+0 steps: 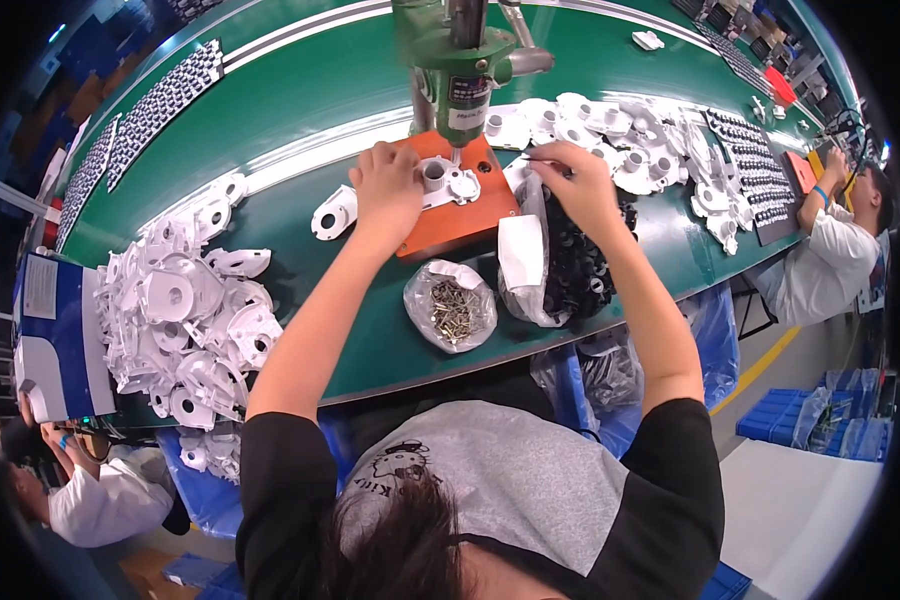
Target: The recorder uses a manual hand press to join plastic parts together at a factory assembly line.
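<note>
A white plastic housing (462, 187) with a round collar lies on an orange fixture plate (457, 231), under the tip of a green bench press (462, 112). My left hand (389, 188) is at the plate's left side, its fingers curled down on the housing's left end. To the right of the plate, my right hand (578, 183) is closed, with thumb and fingertips together; what they pinch is too small to make out. Below that hand sits a clear bag of black parts (577, 268). A clear bag of small brass-coloured screws (454, 312) rests just in front of the plate.
White parts are heaped on the left (170, 300) and behind my right hand (635, 150). One loose white part (334, 213) lies beside my left wrist. Black trays of small parts (755, 175) stand at right. Co-workers sit at either side; blue bins (710, 330) are below the table edge.
</note>
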{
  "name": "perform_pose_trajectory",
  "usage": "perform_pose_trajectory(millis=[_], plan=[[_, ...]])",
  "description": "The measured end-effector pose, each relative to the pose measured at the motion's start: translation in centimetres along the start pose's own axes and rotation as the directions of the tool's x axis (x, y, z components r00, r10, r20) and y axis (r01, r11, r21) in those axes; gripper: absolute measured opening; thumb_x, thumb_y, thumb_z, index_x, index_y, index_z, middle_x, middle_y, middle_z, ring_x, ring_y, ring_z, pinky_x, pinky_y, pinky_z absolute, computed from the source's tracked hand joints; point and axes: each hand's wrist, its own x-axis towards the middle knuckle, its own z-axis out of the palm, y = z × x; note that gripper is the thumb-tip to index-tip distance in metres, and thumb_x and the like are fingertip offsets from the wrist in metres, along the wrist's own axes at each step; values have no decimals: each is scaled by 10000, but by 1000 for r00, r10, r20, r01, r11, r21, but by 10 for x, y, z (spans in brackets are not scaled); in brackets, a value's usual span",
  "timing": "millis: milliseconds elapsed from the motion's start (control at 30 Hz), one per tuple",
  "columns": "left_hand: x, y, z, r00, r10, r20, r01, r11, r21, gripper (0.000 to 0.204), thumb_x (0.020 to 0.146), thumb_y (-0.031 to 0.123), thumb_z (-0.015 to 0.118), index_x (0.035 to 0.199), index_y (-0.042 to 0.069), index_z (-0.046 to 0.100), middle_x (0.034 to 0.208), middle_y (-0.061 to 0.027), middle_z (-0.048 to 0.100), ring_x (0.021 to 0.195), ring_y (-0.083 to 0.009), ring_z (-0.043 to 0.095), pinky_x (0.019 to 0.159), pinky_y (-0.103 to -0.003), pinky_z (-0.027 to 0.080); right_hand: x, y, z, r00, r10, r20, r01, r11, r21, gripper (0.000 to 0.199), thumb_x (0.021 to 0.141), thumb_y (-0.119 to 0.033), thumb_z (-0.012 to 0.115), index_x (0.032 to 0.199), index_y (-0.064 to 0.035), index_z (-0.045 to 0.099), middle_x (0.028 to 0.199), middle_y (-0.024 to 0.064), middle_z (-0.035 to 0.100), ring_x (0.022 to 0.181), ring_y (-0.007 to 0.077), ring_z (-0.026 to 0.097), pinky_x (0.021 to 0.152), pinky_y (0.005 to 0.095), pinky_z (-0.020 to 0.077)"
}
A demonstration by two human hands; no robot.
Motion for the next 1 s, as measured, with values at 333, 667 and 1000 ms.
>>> perform_pose_trajectory(millis=[333, 667, 1000], plan=[[-54, 4, -9, 939, 318, -134, -331, 939, -89, 224, 814, 57, 549, 1025, -16, 566, 1161, -166, 554, 1121, -314, 506, 978, -440, 366, 28, 10, 67, 841, -494, 221, 532, 831, -164, 118, 720, -125, 693, 809, -49, 688, 834, 83, 650, 900, 235, 594, 792, 357, 460], [-47, -3, -12, 917, 354, -186, -372, 925, -74, 227, 748, 60, 580, 961, -16, 595, 1069, -176, 610, 1014, -327, 573, 899, -441, 436, -5, -61, 54, 849, -454, 270, 527, 691, -495, 123, 712, -149, 619, 788, -52, 612, 847, 89, 583, 844, 276, 530, 753, 396, 406], [-51, 1, -8, 905, 364, -219, -380, 924, -35, 239, 724, 73, 565, 941, -27, 587, 1060, -186, 605, 1020, -313, 564, 888, -418, 428, -97, -53, 112, 791, -359, 496, 548, 776, -312, 110, 690, -119, 609, 739, -28, 569, 737, 97, 583, 760, 257, 581, 699, 362, 481]])
